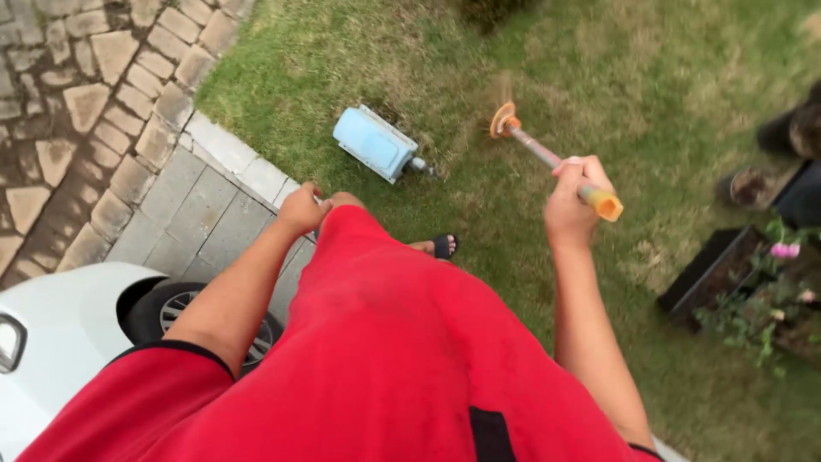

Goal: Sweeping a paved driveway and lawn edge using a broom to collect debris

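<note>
right hand (571,198) fisted around the upper end of a long-handled tool (552,156), orange cap sticking out just below the grip. Shaft's long axis runs from the hand up-left and away, ending in an orange disc head (503,121) down at the grass (650,77); wisps above the disc are blurred, can't tell what they are. Tool lies wholly on the right-hand side. left hand (301,208) curled shut, holds nothing I can see, sits against the red garment (385,342) near the knee, well apart from the shaft. Light-blue box (375,143) lies tilted on the grass between the two hands, left of the disc, near but not touching. Paving (197,205) and white car (68,325) to the left, planter (718,274) to the right
</note>
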